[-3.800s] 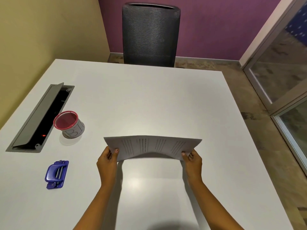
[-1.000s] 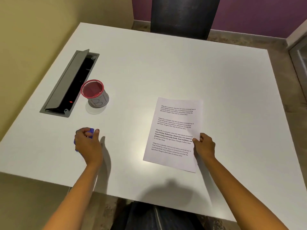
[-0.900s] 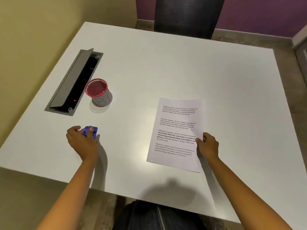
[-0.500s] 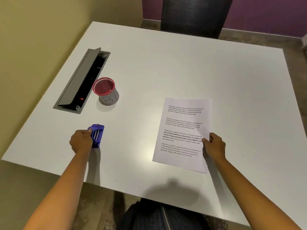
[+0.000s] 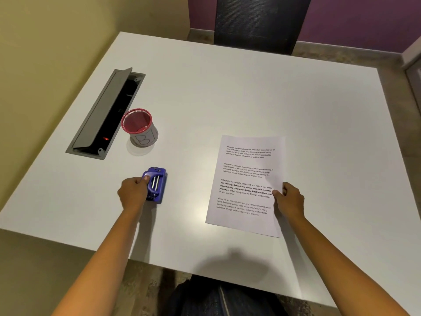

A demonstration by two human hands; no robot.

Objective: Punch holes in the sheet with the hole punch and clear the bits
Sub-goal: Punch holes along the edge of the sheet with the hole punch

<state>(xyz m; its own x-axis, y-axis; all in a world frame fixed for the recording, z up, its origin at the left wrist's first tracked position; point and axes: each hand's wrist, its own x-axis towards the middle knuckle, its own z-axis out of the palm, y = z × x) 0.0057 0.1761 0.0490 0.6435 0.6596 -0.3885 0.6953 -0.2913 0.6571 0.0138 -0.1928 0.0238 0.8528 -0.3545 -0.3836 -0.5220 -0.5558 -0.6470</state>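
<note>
— Left hand [image 5: 134,193], what've we got?
— From my feed: left grip is closed round the blue hole punch [image 5: 155,184], thumb on its near-left edge, punch sitting on the white counter [image 5: 227,92] at lower left of centre.
— Right?
— Right hand [image 5: 289,198] pinches the right edge of the sheet [image 5: 247,183], thumb on top of the paper, fingers curled under or behind it; can't tell which. Sheet lies printed side up, right of centre, its right edge looks slightly lifted at the pinch.
— Punch and sheet touching?
— No, well apart, bare counter between them.
— Anything else?
— Red-rimmed mesh cup [image 5: 140,127] above the punch, just beside an open grey cable hatch [image 5: 102,115] at mid left. Dark chair [image 5: 257,19] at top centre, past the far counter edge. No paper bits I can make out.
</note>
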